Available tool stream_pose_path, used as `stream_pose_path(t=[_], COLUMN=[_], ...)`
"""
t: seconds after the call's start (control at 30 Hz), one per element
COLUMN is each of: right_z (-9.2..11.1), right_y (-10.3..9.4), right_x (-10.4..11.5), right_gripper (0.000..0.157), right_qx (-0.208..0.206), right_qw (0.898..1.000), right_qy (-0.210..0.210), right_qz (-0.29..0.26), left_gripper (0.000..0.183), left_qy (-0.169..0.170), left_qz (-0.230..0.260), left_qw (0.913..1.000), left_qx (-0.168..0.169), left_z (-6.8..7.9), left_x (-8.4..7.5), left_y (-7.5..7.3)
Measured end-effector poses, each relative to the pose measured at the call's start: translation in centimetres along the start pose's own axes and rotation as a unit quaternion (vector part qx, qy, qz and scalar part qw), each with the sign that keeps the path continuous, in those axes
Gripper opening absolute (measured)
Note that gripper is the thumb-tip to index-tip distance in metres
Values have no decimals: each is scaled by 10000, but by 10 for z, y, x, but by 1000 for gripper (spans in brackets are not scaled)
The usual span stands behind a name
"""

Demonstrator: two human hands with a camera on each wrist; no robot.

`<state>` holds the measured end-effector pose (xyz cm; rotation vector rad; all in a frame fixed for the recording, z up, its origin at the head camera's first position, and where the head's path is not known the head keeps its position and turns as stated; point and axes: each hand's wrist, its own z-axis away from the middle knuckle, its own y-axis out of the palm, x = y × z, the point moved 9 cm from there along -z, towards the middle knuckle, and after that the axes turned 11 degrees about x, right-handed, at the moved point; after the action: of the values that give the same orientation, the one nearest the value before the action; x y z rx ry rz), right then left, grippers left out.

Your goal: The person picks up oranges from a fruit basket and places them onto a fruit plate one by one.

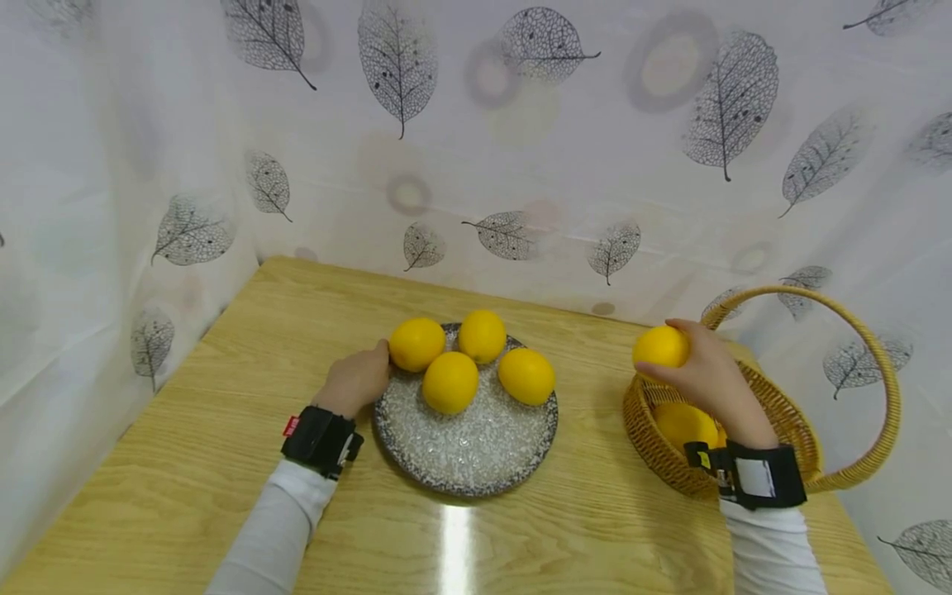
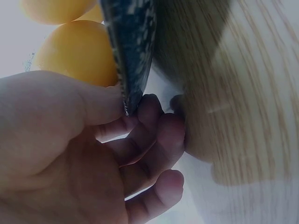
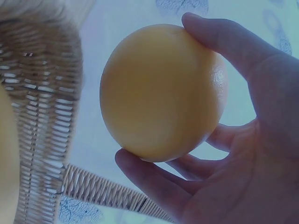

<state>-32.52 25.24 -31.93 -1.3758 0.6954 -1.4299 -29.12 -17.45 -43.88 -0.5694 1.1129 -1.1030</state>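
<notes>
- Nearest you, two white sleeves point(image 1: 271, 525) lead up to black wristbands point(image 1: 764, 477) and the hands.
- Your right hand point(image 1: 710, 376) grasps a yellow fruit point(image 1: 660, 347), thumb on one side and fingertips on the other. The fruit sits out beyond the palm, at the hand's left end in the head view; it looks almost round, so no clear long axis shows.
- Key relation: the speckled plate point(image 1: 468, 454) lies to the left of that fruit and a little nearer you, with a stretch of wooden table point(image 1: 587, 512) between. Your right hand is the nearer one to the basket—your left is at the plate's opposite edge.
- Your left hand point(image 1: 355, 383) pinches the plate's left rim, thumb above and fingers below.
- The wicker basket point(image 1: 654, 454) stands under your right wrist, a basket fruit point(image 1: 684, 424) inside it. The held one shows just over its left rim, and the right wrist view shows a gap between it and the wicker.
- The basket handle point(image 1: 887, 372) arches to the right of your hand—off the side facing the plate.
- Four plate fruits point(image 1: 450, 383) occupy the far half; the rightmost faces your right hand, so it stands most in the way.
- Beyond hangs a leaf-print curtain point(image 1: 446, 165).
</notes>
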Motion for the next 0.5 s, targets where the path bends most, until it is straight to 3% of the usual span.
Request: stream_pose_path(t=[0.5], right_z=[-1], right_y=[13], right_x=[20], right_gripper=[94], right_qx=[92], right_qw=[9999], right_qy=[-129], right_qz=[-38], left_gripper=[41], left_qy=[-29], left_qz=[-11], left_qw=[10000], left_qx=[3], left_z=[0], left_x=[1], left_y=[1])
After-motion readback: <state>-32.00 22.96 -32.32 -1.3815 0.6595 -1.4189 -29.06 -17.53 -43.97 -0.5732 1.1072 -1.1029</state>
